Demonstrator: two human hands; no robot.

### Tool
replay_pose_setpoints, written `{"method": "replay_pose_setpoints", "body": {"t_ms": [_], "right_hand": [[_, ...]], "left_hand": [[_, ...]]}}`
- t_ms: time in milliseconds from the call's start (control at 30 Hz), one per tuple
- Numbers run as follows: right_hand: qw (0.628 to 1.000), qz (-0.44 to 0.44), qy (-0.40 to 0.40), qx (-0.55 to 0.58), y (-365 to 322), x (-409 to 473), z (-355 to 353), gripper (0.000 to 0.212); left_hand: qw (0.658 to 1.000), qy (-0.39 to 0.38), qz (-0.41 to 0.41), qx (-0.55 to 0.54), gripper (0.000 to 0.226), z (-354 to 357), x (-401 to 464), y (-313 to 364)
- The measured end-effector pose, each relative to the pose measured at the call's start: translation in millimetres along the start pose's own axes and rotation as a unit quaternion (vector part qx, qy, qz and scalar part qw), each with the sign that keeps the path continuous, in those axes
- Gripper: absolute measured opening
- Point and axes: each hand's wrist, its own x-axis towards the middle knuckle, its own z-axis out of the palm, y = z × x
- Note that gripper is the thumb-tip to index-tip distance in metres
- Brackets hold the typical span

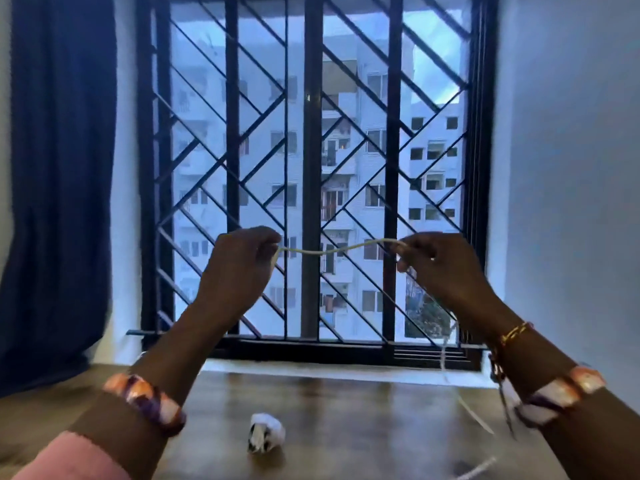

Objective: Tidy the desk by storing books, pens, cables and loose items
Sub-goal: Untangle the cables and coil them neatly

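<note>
White cable (337,249): runs left to right, roughly level, slightly wavy.
Position: stretched between both raised hands.
Left hand (239,265): pinches one end.
Right hand (440,268): pinches the other.

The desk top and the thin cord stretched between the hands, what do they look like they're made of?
Desk top: looks like brown wood or wood-look laminate with a glossy finish, since it mirrors the window light. Cord: pale, thin and flexible, sagging slightly between the left hand and right hand; probably a plastic-sheathed cable, though blur leaves that open.
</note>
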Motion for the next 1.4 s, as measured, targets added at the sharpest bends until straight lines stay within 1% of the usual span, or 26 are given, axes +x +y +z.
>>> {"method": "replay_pose_setpoints", "body": {"t_ms": [67,100,267,333,367,400,467,500,533,600,700,733,767,800,833,867,900,967,1000,1100,1167,1200,1233,1267,1300,1400], "right_hand": [[0.999,-0.045,0.021,-0.019,9.1,21.6,-10.8,0.029],[0.996,-0.071,0.032,-0.035,13.8,33.4,-17.6,0.029],[0.983,-0.116,0.083,-0.112,31.9,84.2,-44.8,0.031],[0.981,-0.103,0.103,-0.128,43.5,99.3,-44.5,0.03],[0.981,-0.09,0.107,-0.133,53.2,107.2,-41.4,0.03],[0.983,-0.076,0.106,-0.131,63.4,113.7,-37.0,0.03],[0.987,-0.043,0.093,-0.122,88.1,126.0,-24.5,0.024],[0.989,-0.028,0.09,-0.116,100.0,131.7,-18.3,0.02],[0.99,-0.014,0.09,-0.109,111.1,138.6,-14.7,0.019],[0.99,0.008,0.105,-0.095,130.7,153.0,-15.9,0.018],[0.98,0.061,0.179,-0.069,157.6,171.9,-35.2,0.017],[0.973,0.08,0.208,-0.062,167.2,177.8,-41.6,0.018],[0.965,0.092,0.236,-0.063,177.8,184.0,-46.8,0.02],[0.958,0.101,0.257,-0.072,186.5,189.6,-51.1,0.021],[0.953,0.107,0.272,-0.081,194.4,195.3,-54.7,0.023],[0.949,0.119,0.278,-0.088,201.2,200.2,-57.3,0.023],[0.946,0.13,0.282,-0.087,207.0,205.1,-59.7,0.024],[0.943,0.156,0.281,-0.084,214.1,212.8,-61.6,0.026],[0.941,0.168,0.277,-0.095,214.9,214.4,-61.2,0.027],[0.934,0.201,0.251,-0.155,214.2,211.5,-58.4,0.03],[0.932,0.214,0.212,-0.2,211.8,204.1,-57.4,0.026],[0.933,0.216,0.186,-0.22,210.5,198.6,-57.3,0.025],[0.933,0.215,0.159,-0.24,209.4,193.1,-56.9,0.023],[0.934,0.212,0.132,-0.257,207.2,185.0,-56.7,0.023],[0.936,0.2,0.105,-0.271,207.4,176.7,-56.5,0.024],[0.939,0.113,0.025,-0.325,194.4,137.7,-53.8,0.023]], "left_hand": [[0.996,-0.003,0.07,0.064,0.02,13.1,14.3,3.4],[0.996,-0.01,0.068,0.065,0.016,17.0,22.2,5.4],[0.998,-0.039,0.043,-0.02,0.008,35.7,52.9,13.6],[0.992,-0.063,-0.027,-0.106,0.01,52.1,62.6,15.0],[0.975,-0.075,-0.089,-0.191,0.014,62.7,65.7,13.8],[0.936,-0.08,-0.155,-0.304,0.018,73.2,69.1,12.8],[0.831,-0.069,-0.252,-0.49,0.023,93.7,77.5,9.5],[0.793,-0.051,-0.289,-0.534,0.023,102.0,83.4,5.7],[0.778,-0.029,-0.319,-0.54,0.023,111.8,92.2,-0.1],[0.804,0.002,-0.346,-0.484,0.022,127.4,105.0,-14.7],[0.857,0.048,-0.328,-0.396,0.019,144.3,122.0,-41.9],[0.894,0.023,-0.301,-0.331,0.02,149.2,124.9,-51.6],[0.946,-0.052,-0.246,-0.204,0.021,153.4,125.6,-59.9],[0.968,-0.165,-0.178,-0.063,0.019,156.5,125.6,-61.4],[0.951,-0.271,-0.137,0.051,0.015,162.7,125.7,-61.6],[0.915,-0.378,-0.109,0.091,0.013,166.6,122.2,-59.5],[0.88,-0.467,-0.075,0.055,0.014,169.9,116.8,-58.8],[0.825,-0.556,-0.06,-0.076,0.011,174.6,111.8,-53.1],[0.784,-0.607,-0.013,-0.129,0.017,176.3,107.7,-48.9],[0.663,-0.696,0.091,-0.259,0.037,183.4,94.4,-29.1],[0.619,-0.667,0.158,-0.384,0.035,184.5,84.5,-10.4],[0.589,-0.627,0.178,-0.478,0.029,182.1,79.7,-0.5],[0.573,-0.544,0.189,-0.583,0.021,177.8,77.4,9.0],[0.601,-0.413,0.178,-0.661,0.018,171.2,78.3,18.7],[0.632,-0.305,0.114,-0.703,0.018,161.7,85.2,23.7],[0.687,-0.066,-0.105,-0.716,0.02,131.2,111.2,20.7]]}}
